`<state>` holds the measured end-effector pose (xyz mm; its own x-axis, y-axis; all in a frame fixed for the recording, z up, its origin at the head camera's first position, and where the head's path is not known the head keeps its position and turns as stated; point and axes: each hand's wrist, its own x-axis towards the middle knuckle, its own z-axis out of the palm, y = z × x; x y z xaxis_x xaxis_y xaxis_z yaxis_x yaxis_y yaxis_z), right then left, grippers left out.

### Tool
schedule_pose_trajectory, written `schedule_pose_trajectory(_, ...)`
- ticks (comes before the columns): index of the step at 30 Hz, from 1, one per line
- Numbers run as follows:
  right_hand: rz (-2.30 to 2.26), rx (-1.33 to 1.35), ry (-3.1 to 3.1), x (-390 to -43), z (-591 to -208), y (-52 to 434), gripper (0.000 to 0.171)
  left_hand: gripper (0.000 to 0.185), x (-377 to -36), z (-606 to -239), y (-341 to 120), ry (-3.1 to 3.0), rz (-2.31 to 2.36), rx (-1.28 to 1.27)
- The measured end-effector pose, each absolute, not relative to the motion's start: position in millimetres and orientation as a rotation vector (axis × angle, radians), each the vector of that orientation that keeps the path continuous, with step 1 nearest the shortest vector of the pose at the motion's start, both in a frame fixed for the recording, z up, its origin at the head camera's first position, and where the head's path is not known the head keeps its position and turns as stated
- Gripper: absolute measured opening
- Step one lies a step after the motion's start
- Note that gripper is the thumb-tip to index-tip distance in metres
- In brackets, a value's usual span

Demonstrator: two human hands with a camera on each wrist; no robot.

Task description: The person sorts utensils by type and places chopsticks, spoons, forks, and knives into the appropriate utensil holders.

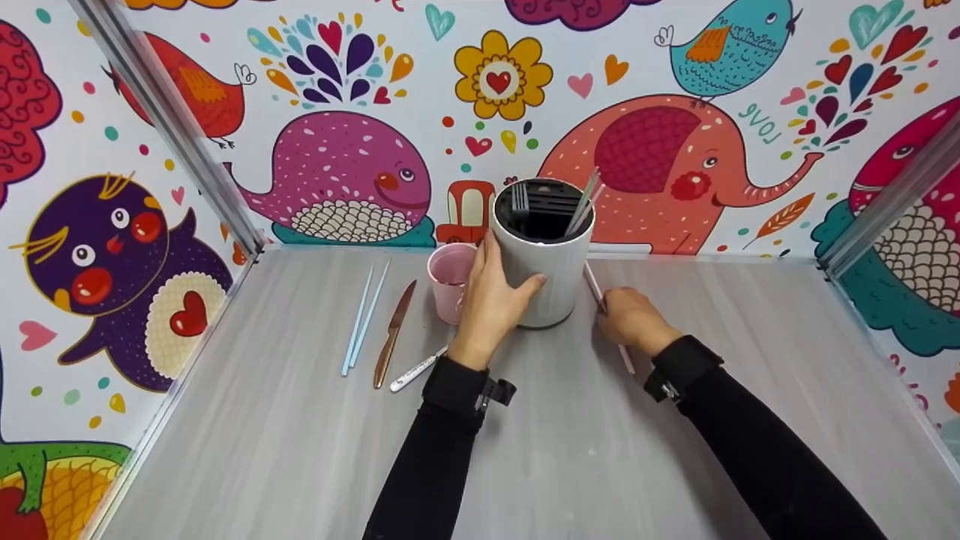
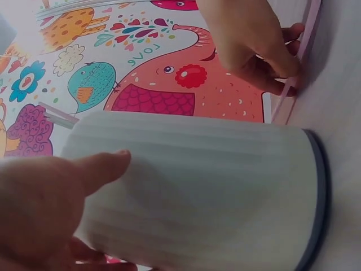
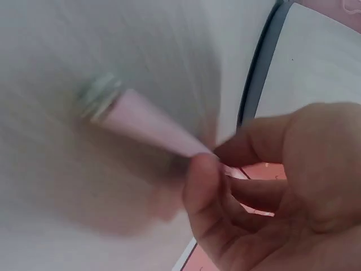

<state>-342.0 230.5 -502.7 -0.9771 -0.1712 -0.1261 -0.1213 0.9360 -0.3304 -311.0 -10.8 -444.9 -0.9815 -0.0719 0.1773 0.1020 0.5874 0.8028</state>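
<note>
A white cylindrical utensil holder (image 1: 546,281) with a black slotted top stands upright on the table. My left hand (image 1: 491,300) grips its left side, fingers around it and thumb on the front; the left wrist view shows the thumb along the white wall (image 2: 214,186). A dark fork (image 1: 520,202) and some thin light sticks (image 1: 583,206) stand in the holder. To the right of it my right hand (image 1: 634,319) pinches pink chopsticks (image 1: 626,360), held low at a slant near the tabletop. Their near end (image 3: 135,116) is blurred in the right wrist view.
A pink cup (image 1: 448,289) stands left of the holder, partly behind my left hand. Further left lie a white-handled utensil (image 1: 412,375), its far end hidden by my wrist, a copper-coloured knife (image 1: 394,337) and light blue chopsticks (image 1: 360,330). Patterned panels border the table (image 1: 285,450).
</note>
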Motion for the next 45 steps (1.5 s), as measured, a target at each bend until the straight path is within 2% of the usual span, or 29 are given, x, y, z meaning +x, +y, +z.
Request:
schedule_pose_trajectory(7,-0.759,-0.101,2.888,-345.0,-498.9,231.0,0.021,0.106,-310.7,-444.9,-10.7,-2.642,-1.324,-0.038)
schedule_pose_trajectory(12,-1.133,-0.025,2.926,-349.4,-492.0,231.1,0.017,0.107,-310.8,-445.1,-11.6,-2.646,-1.314,-0.042)
schedule_pose_trajectory(19,-1.451,-0.183,3.169,-347.5,-492.3,228.9,0.007,0.107,-310.4,-446.1,-12.3,-2.639,-1.316,-0.051)
schedule_pose_trajectory(23,-1.651,-0.293,3.165,-341.6,-487.1,227.5,0.008,0.107,-309.7,-445.7,-12.3,-2.656,-1.322,-0.033)
schedule_pose_trajectory(30,-2.135,-0.389,2.989,-323.0,-440.1,212.6,0.021,0.106,-310.6,-444.7,-13.9,-2.65,-1.305,-0.04)
schedule_pose_trajectory(37,-2.445,-0.562,2.873,-295.1,-387.7,197.2,0.016,0.105,-310.6,-444.4,-14.0,-2.674,-1.316,-0.028)
schedule_pose_trajectory(41,-2.683,-0.679,2.686,-286.7,-370.9,193.6,0.021,0.105,-311.1,-444.8,-14.5,-2.681,-1.303,-0.029)
schedule_pose_trajectory(45,-2.717,-0.767,2.679,-281.7,-360.7,191.8,0.021,0.105,-311.5,-445.0,-14.7,-2.672,-1.305,-0.034)
